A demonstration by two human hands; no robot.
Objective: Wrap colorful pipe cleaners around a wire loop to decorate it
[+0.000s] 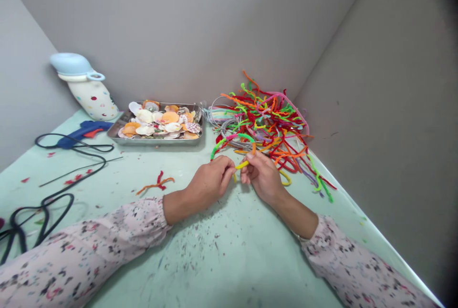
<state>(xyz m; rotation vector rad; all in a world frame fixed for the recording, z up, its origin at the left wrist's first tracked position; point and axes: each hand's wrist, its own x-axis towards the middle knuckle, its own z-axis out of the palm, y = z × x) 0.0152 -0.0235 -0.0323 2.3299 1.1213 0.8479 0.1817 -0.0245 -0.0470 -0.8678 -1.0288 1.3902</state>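
Yellow pipe cleaner (242,165), seemingly part-twisted.
Left hand (212,179) and right hand (265,177) pinch it; loose pile (255,119) far right.

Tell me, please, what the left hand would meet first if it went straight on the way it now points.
Beyond the yellow pipe cleaner at its fingertips, the left hand would probably meet the right hand first, just ahead, though depth is hard to judge.
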